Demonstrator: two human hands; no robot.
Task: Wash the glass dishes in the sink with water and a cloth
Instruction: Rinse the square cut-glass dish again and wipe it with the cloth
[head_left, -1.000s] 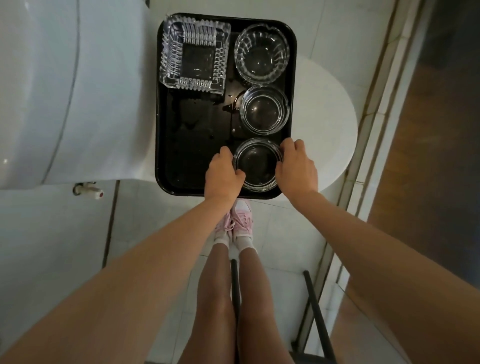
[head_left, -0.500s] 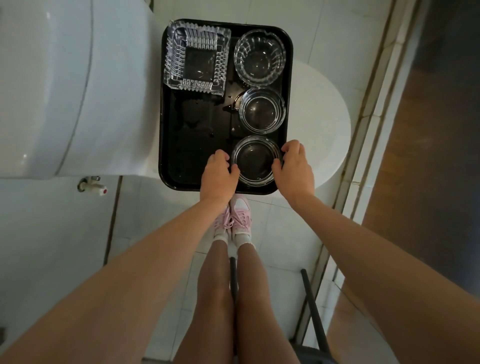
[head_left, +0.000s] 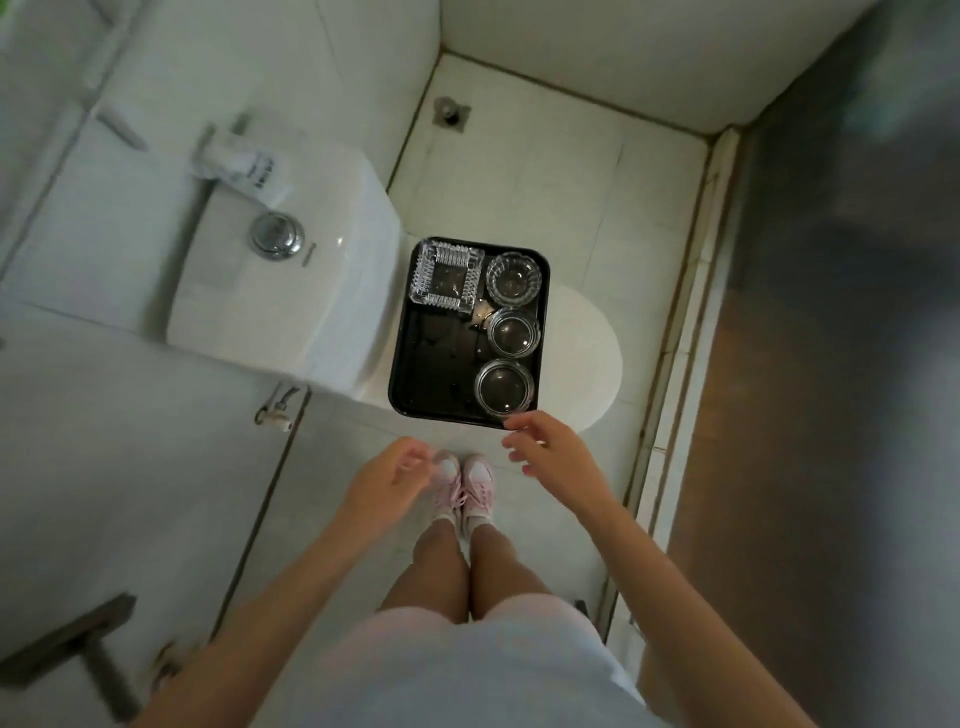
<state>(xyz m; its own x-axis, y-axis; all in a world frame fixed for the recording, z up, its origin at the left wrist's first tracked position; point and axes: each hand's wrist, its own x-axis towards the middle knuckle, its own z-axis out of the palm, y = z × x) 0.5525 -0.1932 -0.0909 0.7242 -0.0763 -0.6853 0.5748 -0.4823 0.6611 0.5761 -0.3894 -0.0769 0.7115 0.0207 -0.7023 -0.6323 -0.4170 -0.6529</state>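
Note:
A black tray (head_left: 431, 384) rests on the closed white toilet lid (head_left: 582, 358). On it stand a square cut-glass dish (head_left: 445, 278) at the far left, a scalloped round glass dish (head_left: 513, 279) at the far right, a round glass dish (head_left: 513, 331) below it, and another round glass dish (head_left: 504, 387) at the near right corner. My right hand (head_left: 558, 457) hovers just short of the tray's near edge, fingers apart and empty. My left hand (head_left: 387, 483) hangs lower left over the floor, fingers loosely curled, holding nothing.
The toilet tank (head_left: 291, 270) with its chrome flush button (head_left: 277, 236) stands left of the tray. A floor drain (head_left: 449, 111) sits in the far tiles. A raised white sill (head_left: 691, 312) borders brown flooring on the right. My pink shoes (head_left: 465, 486) stand below the tray.
Both hands let go of the near round dish and pulled back off the tray. The view rose and drew away, so the tray now looks smaller and farther.

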